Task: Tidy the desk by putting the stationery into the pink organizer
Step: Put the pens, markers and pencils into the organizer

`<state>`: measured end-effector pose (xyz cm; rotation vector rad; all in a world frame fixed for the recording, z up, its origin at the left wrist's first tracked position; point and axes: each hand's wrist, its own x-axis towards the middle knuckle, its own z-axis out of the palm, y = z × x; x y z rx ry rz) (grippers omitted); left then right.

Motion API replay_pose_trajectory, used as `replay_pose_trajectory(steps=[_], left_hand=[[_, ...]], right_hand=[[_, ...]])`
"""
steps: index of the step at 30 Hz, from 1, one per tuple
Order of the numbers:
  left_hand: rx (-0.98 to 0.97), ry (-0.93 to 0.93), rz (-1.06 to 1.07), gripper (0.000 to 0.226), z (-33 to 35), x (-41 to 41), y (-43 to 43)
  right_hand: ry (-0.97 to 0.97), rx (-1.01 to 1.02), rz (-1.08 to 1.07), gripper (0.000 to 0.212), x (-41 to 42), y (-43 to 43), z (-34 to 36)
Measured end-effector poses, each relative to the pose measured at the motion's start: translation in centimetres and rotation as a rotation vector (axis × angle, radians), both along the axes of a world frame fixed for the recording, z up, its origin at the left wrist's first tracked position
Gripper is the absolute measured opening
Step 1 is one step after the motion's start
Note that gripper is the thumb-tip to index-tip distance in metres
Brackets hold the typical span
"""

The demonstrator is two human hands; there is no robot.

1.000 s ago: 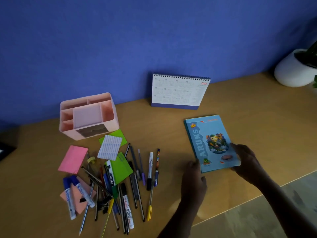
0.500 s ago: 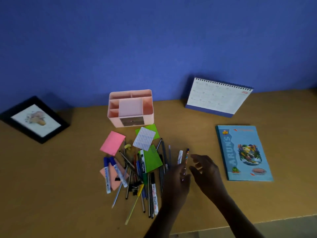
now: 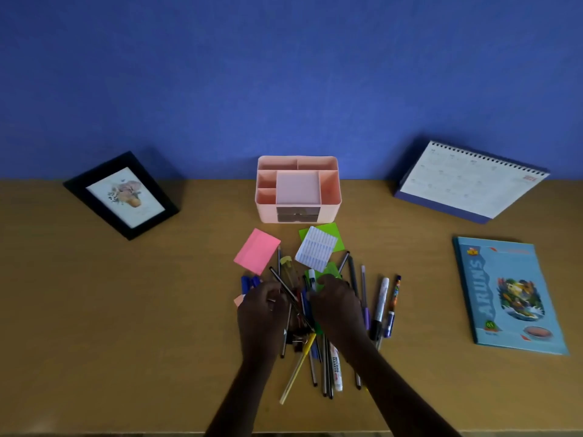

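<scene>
The pink organizer (image 3: pixel 266 212) stands at the back of the desk by the wall, its compartments empty and a small drawer in its front. In front of it lie a pink sticky pad (image 3: pixel 257 255), a white lined pad (image 3: pixel 316 249) on a green sticky pad (image 3: pixel 331 234), and a heap of pens, pencils and markers (image 3: pixel 318 364). My left hand (image 3: pixel 262 310) rests on the heap's left side, fingers curled down among the pens. My right hand (image 3: pixel 337 307) lies on the middle, fingertips at a white marker and a green note. Whether either grips something is hidden.
A black picture frame (image 3: pixel 121 195) leans at the back left. A desk calendar (image 3: pixel 470 181) stands at the back right, with a blue notebook (image 3: pixel 508 294) flat in front of it. Three pens (image 3: pixel 380 304) lie apart on the right of the heap.
Both hands let go of the blue notebook and moved left onto the pen heap. The view swung left, bringing the picture frame into sight.
</scene>
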<state>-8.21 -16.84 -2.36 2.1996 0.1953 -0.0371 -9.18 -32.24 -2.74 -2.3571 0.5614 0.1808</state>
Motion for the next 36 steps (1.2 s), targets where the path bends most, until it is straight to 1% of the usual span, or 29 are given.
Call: replay_pose_trajectory(steps=[3, 7, 9, 12, 14, 16, 18, 20, 21, 24, 25, 29, 30, 31, 33, 36], left_hand=[[-0.034, 0.030, -0.024, 0.016, -0.9, 0.3, 0.7], [-0.103, 0.014, -0.099, 0.018, -1.4, 0.5, 0.6], [-0.112, -0.016, -0.156, 0.026, -1.1, 0.7, 0.4], [-0.071, -0.101, -0.264, 0.031, -1.0, 1.5, 0.1], [-0.020, -0.130, -0.393, 0.044, -0.7, 2.2, 0.1], [0.030, -0.139, -0.528, 0.056, -0.4, 3.1, 0.5], [0.073, -0.159, -0.586, 0.062, -0.2, 3.9, 1.1], [0.086, -0.209, -0.568, 0.058, 0.4, 4.7, 1.6], [0.056, -0.223, -0.545, 0.052, 0.7, 5.1, 1.7], [-0.024, -0.301, -0.463, 0.025, 1.7, 6.2, 2.2], [-0.042, -0.314, -0.425, 0.021, 2.1, 6.7, 2.3], [-0.158, -0.284, -0.236, 0.023, 3.4, 8.9, 2.5], [-0.193, -0.274, -0.200, 0.026, 3.5, 9.6, 2.6], [-0.214, -0.267, -0.171, 0.030, 3.7, 10.2, 2.6], [-0.209, -0.251, -0.115, 0.038, 3.9, 11.3, 2.9], [-0.088, -0.195, -0.071, 0.031, 3.8, 11.6, 4.1]], right_hand=[[0.045, -0.112, -0.002, 0.030, 0.6, 0.9, -0.2], [0.047, -0.187, -0.013, 0.023, 0.8, 1.6, -0.7], [0.045, -0.197, -0.026, 0.022, 0.9, 1.7, -0.6], [0.040, -0.124, -0.081, 0.016, 1.1, 1.6, 0.8], [-0.003, -0.050, -0.084, 0.019, 1.1, 1.1, 2.1], [-0.037, 0.002, -0.019, 0.017, 1.4, 0.5, 3.8], [-0.067, 0.042, 0.064, 0.013, 1.8, -0.2, 5.4], [-0.090, 0.045, 0.139, 0.011, 2.3, -0.7, 6.8], [-0.106, 0.055, 0.164, 0.011, 2.7, -0.9, 7.4], [-0.145, 0.121, 0.178, 0.010, 4.0, -1.1, 9.5], [-0.163, 0.169, 0.144, 0.010, 4.5, -1.2, 10.2], [-0.290, 0.465, -0.026, 0.015, 7.3, -1.1, 12.8], [-0.330, 0.484, -0.030, 0.016, 8.5, -1.0, 13.2], [-0.370, 0.470, -0.022, 0.016, 9.9, -0.8, 13.4], [-0.461, 0.339, 0.015, 0.012, 13.1, -0.5, 13.5], [-0.611, 0.106, 0.068, 0.008, 18.2, 0.4, 13.6]])
